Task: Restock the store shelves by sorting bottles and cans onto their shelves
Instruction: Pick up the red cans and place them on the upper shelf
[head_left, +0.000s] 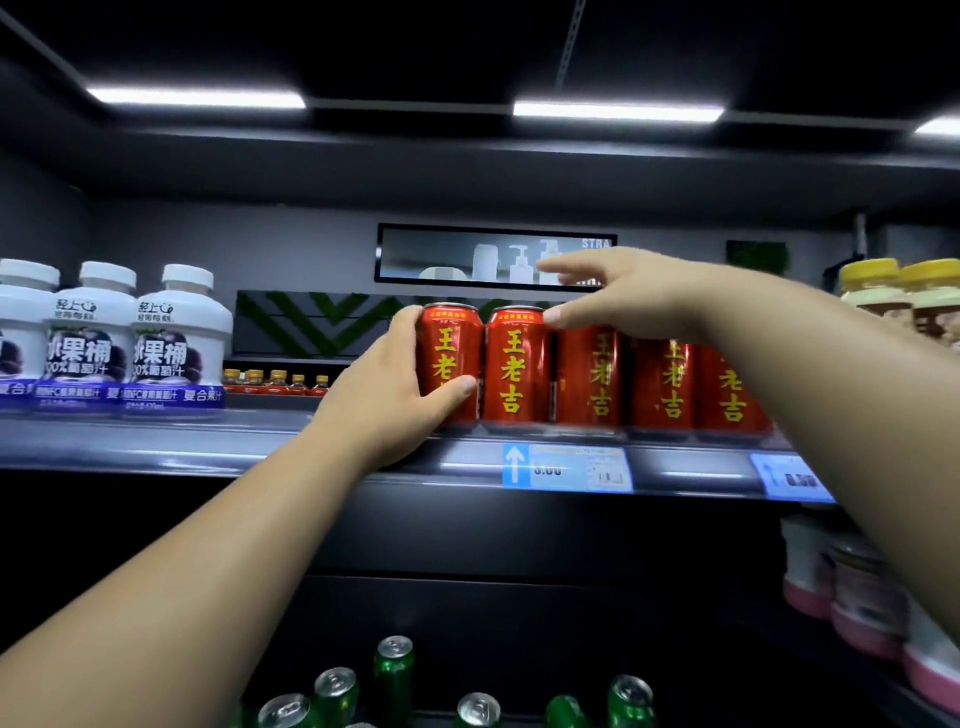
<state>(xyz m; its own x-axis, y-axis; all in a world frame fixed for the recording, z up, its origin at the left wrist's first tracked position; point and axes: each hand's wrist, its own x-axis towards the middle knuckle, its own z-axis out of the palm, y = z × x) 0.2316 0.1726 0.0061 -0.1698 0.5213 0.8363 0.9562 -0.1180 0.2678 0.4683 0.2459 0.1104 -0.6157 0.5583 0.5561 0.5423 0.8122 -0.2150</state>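
A row of red cans with yellow lettering stands on the dark upper shelf (332, 457). My left hand (395, 395) wraps around the leftmost red can (448, 343), which stands at the left end of the row. Beside it is a second red can (515, 364). My right hand (628, 293) hovers over the tops of the cans further right (670, 384), fingers spread, thumb touching the rim of the second can, holding nothing. Green cans (395, 670) stand below at the bottom of the view.
White bottles with purple labels (171, 338) fill the shelf's left part, with a gap between them and the red cans. Yellow-lidded jars (883, 291) stand at the far right. Pink-based containers (852, 597) sit on the lower right shelf. Price tags (566, 467) hang on the shelf edge.
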